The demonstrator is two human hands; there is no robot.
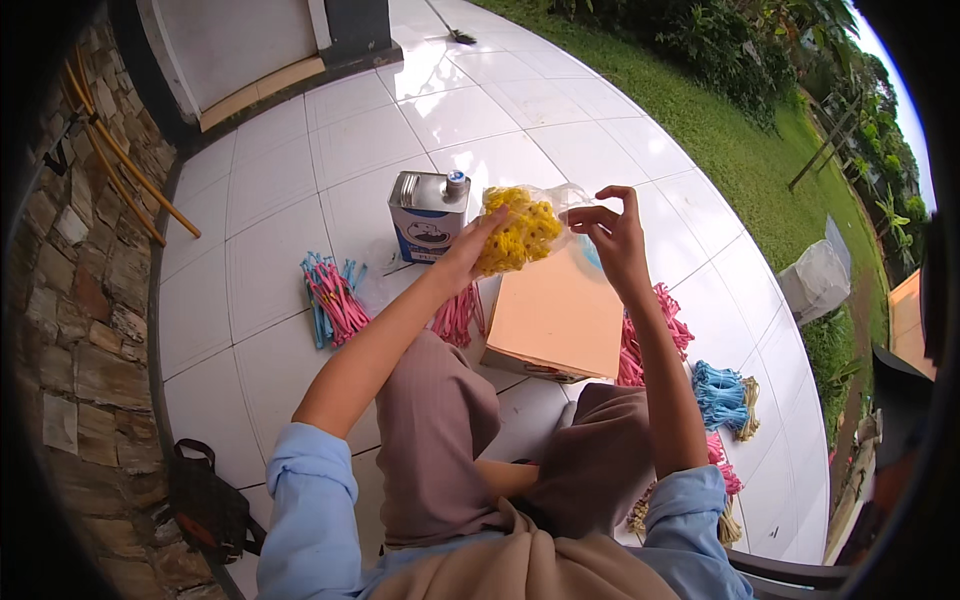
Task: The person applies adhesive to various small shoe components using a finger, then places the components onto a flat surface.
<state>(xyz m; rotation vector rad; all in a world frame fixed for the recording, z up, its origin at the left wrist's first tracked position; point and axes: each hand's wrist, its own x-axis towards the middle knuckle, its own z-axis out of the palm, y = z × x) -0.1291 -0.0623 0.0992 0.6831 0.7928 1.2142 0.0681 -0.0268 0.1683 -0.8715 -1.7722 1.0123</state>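
Note:
My left hand point(468, 250) grips a clear plastic bag point(520, 232) full of small yellow flower-like pieces with dark centres. The bag is raised above a box with a flat peach-coloured top point(560, 315). At the bag's loose clear end, the bent fingers of my right hand point(618, 240) pinch the plastic. Just behind my left hand stands a rectangular metal can point(425, 215) with a blue-and-white label and a blue-and-white cap. Pink bundles of thin strips point(460, 315) lie beside the box, partly hidden by my left arm and knee.
Pink and blue bundles point(335, 298) lie left on the white tiles. Blue bundles point(718, 395) and beige bundles point(749, 410) lie right. A black bag point(210, 505) rests near the stone wall point(70, 380). A broom head point(462, 37) lies far off; grass point(680, 110) borders the tiles.

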